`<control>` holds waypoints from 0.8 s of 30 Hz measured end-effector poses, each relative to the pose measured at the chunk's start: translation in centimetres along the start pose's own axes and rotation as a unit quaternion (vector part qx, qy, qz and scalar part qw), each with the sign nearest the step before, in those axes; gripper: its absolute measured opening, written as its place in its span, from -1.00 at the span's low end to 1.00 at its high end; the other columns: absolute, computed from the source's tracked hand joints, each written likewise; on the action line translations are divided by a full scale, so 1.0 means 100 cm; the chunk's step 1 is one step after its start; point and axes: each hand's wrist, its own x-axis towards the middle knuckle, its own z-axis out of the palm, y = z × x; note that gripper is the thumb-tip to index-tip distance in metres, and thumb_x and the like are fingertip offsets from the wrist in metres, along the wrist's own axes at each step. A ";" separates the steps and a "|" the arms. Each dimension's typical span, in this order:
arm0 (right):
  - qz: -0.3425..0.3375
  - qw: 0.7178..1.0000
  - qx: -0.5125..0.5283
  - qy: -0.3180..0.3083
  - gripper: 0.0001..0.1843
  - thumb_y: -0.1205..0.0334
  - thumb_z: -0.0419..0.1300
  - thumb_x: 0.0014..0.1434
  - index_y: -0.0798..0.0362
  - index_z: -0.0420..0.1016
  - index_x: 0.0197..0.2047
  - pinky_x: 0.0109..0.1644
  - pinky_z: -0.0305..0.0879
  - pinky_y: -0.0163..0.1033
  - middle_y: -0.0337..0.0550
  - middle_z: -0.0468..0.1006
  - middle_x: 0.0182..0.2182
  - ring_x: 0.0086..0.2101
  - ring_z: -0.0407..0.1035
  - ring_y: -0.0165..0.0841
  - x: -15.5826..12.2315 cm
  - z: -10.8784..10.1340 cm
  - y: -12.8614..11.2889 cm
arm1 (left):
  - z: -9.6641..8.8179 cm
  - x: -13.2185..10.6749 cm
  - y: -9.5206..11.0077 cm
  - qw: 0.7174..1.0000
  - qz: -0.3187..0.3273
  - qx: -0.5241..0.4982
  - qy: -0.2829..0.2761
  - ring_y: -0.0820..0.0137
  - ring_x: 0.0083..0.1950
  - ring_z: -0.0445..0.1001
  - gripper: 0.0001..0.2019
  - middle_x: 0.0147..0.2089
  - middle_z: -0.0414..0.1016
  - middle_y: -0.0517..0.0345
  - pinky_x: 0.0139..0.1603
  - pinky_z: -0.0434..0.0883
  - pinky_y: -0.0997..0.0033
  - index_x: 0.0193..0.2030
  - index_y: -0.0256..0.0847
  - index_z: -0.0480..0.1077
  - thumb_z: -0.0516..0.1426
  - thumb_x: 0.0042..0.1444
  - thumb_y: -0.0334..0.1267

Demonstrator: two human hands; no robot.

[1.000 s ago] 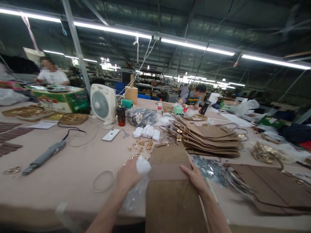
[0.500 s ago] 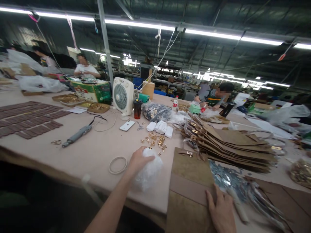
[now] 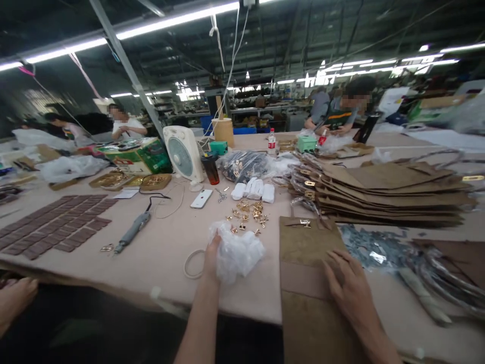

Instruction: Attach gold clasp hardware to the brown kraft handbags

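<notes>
While the left hand (image 3: 212, 255) holds crumpled plastic (image 3: 242, 255), fingertips mostly hidden, the brown panel (image 3: 303, 316) lies to its right, long axis front to back, nearer the right hand (image 3: 350, 285), which rests on it, fingers loosely spread.

Tube lights (image 3: 178, 20) glare beneath a murky roof (image 3: 303, 40) as soft light spreads over the tabletop (image 3: 159, 258); wrapped handles (image 3: 447, 279) at lower right appear slightly blurred.

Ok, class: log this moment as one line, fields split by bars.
left hand: holding plastic | right hand: on brown panel | gold fittings: loose on table | stack: beyond panel
</notes>
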 end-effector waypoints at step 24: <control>0.418 0.630 0.652 -0.062 -0.54 0.05 0.55 -0.10 -0.01 0.65 -0.12 -0.25 0.55 -0.31 -0.22 0.74 -0.18 -0.29 0.59 -0.36 0.010 0.130 -0.133 | -0.006 -0.026 -0.002 0.948 0.045 -0.292 -0.117 0.18 -0.01 0.65 -0.53 0.01 0.66 -0.01 0.08 0.57 0.22 0.23 -0.14 0.46 0.22 0.27 0.03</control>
